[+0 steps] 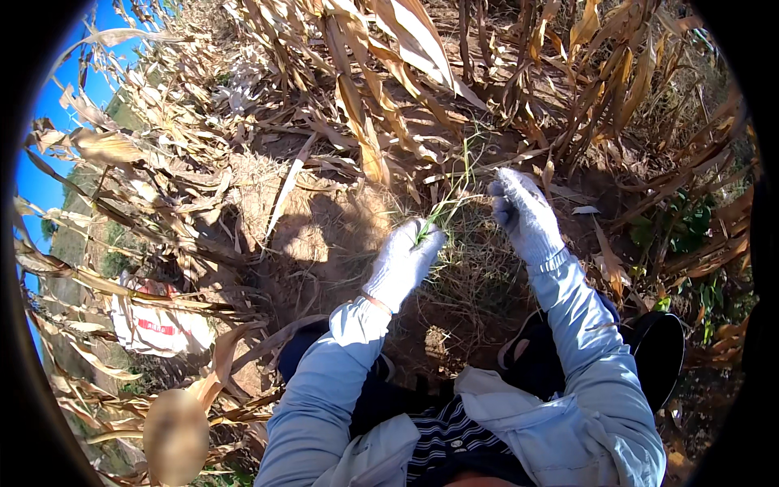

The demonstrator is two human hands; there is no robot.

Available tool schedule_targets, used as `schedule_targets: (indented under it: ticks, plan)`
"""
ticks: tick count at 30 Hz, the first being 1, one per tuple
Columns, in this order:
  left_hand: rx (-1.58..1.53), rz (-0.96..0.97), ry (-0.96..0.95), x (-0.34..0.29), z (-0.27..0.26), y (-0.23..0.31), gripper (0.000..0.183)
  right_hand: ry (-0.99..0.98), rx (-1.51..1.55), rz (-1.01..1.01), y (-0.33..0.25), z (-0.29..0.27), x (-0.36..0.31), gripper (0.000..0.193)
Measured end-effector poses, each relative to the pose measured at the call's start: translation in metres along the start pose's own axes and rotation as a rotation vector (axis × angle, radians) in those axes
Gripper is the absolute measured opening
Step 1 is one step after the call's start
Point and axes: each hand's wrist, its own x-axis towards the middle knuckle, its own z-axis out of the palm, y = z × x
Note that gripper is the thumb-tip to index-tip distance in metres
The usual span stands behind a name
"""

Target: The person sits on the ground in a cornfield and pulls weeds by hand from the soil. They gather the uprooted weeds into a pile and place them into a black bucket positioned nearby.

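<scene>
My left hand (410,253), in a whitish knitted glove, is closed around a few thin green grass stems (445,209). The stems rise from the fist and fan out up and to the right. My right hand (526,213), gloved the same way, is raised to the right of the stems with its fingers curled in. Whatever it may hold is hidden by the fingers. Below and between both hands, a tangle of dry and greenish grass (479,264) lies on the brown soil.
Dry corn stalks (357,105) stand ahead and on both sides. A white sack with red print (154,325) lies among the stalks at left. A black round container (659,357) is beside my right arm. Green leafy plants (690,223) grow at right.
</scene>
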Motion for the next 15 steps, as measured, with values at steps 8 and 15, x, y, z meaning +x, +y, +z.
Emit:
schedule_targets:
  ticks: [8,15]
  plan:
    - [-0.583,0.024,0.271,0.007,-0.042,-0.012,0.010,-0.365,-0.568,-0.082,0.024,-0.013,0.003,0.014]
    - [-0.589,0.007,0.246,0.001,-0.040,-0.001,0.017,-0.230,-1.017,-0.300,0.008,-0.009,0.002,0.033]
